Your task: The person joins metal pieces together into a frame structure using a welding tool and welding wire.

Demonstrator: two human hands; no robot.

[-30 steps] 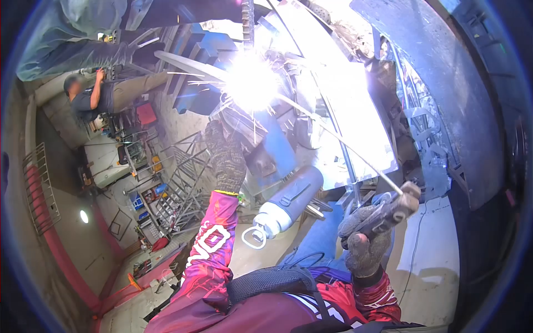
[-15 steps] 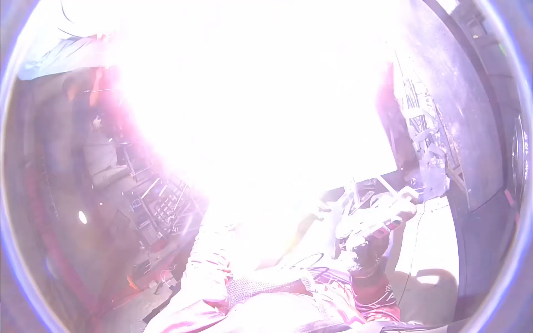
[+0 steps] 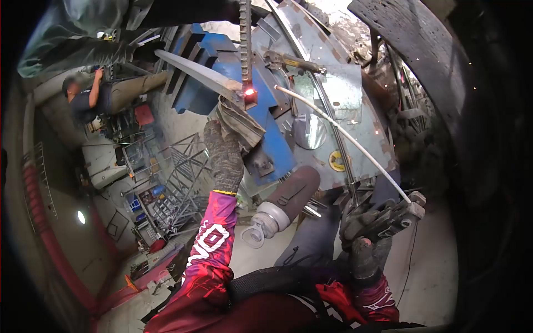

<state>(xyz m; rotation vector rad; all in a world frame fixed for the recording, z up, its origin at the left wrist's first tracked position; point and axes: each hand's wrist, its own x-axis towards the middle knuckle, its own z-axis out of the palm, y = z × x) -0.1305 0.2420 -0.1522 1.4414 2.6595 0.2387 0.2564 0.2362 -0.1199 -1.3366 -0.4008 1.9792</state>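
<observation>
My left hand (image 3: 224,158), in a grey knit glove, is closed on a folded grey-brown pad (image 3: 242,122) against the end of a grey metal bar (image 3: 194,69). A ribbed steel rod (image 3: 246,41) stands against that end, where a small spot (image 3: 249,92) glows red. My right hand (image 3: 363,258), in a dark glove, is wrapped round a welding electrode holder (image 3: 383,219). From its jaws a long pale electrode (image 3: 347,135) reaches up and left, its tip apart from the glowing spot. Between my arms lies a bottle (image 3: 291,194) in a brown sleeve.
A hammer (image 3: 294,61), a clear disc (image 3: 309,131) and a yellow ring (image 3: 336,161) lie on the metal-topped table (image 3: 372,139). Blue metal pieces (image 3: 214,47) sit behind my left hand. A person (image 3: 89,102) is at the left; a grey-green sleeve or trouser leg (image 3: 72,47) shows upper left.
The white glare that covered the middle of the view is gone, leaving a small red glow at the joint. My right hand and the holder are in nearly the same place.
</observation>
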